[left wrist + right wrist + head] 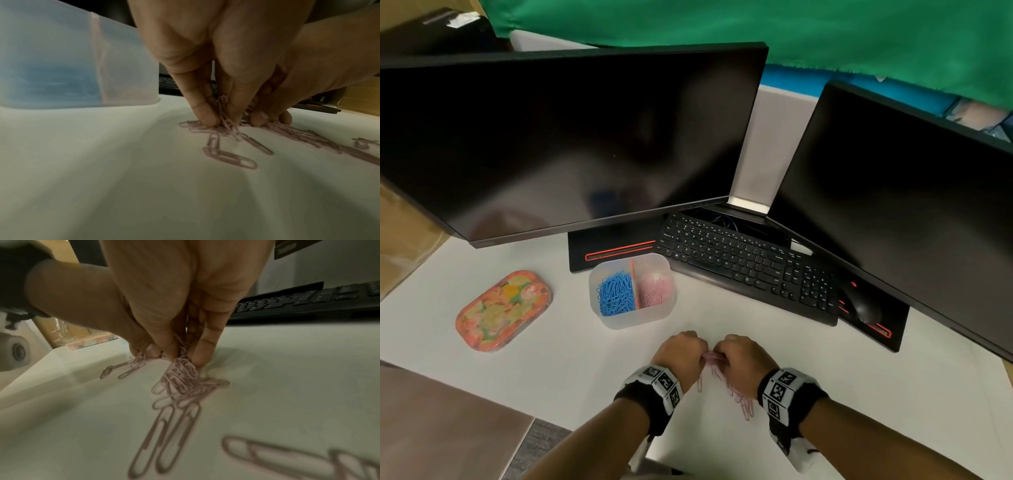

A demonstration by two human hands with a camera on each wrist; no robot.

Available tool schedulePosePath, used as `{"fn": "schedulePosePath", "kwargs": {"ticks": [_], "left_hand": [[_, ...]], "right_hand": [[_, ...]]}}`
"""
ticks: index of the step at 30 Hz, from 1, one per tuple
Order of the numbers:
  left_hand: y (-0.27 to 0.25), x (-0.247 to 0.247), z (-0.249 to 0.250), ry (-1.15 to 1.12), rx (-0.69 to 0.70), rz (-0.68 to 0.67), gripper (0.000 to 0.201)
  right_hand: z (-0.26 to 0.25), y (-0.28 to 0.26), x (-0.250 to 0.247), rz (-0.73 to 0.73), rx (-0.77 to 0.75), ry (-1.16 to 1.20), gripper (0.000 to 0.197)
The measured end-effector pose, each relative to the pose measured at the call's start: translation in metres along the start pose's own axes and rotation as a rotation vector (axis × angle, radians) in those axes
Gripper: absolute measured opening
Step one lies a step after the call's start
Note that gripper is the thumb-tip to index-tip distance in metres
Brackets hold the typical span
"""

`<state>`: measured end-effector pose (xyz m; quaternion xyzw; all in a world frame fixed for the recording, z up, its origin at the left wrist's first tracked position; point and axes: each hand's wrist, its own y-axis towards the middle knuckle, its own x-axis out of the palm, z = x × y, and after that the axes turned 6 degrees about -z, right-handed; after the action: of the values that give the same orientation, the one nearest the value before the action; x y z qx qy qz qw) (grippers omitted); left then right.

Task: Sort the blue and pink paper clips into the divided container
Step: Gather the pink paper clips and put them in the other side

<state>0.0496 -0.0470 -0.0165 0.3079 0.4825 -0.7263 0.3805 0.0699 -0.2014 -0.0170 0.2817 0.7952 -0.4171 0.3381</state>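
Observation:
A translucent divided container (619,320) stands on the white desk, blue paper clips (616,294) in its left half and pink ones (654,289) in its right half. Just in front of it, my left hand (681,349) and right hand (739,353) meet over a pile of loose pink paper clips (739,399). In the left wrist view my left fingers (205,113) pinch a bunch of pink clips (224,112) against the desk. In the right wrist view my right fingers (201,353) pinch another clump of pink clips (183,369), with more pink clips (164,434) lying flat nearby.
A floral lid (503,310) lies on the desk left of the container. A black keyboard (739,263) and mouse (863,303) sit behind and to the right, under two dark monitors (571,137). The desk's front-left edge (482,394) is close to my left arm.

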Motion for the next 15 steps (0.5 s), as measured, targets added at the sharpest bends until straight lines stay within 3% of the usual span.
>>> {"fn": "schedulePosePath", "kwargs": {"ticks": [6, 15], "left_hand": [[-0.004, -0.014, -0.003, -0.076, 0.022, 0.02, 0.027], [-0.014, -0.048, -0.014, -0.194, 0.082, 0.194, 0.02]], "right_hand": [[-0.003, 0.0, -0.012, 0.005, -0.031, 0.017, 0.024], [-0.005, 0.001, -0.041, 0.089, -0.087, 0.081, 0.019]]}}
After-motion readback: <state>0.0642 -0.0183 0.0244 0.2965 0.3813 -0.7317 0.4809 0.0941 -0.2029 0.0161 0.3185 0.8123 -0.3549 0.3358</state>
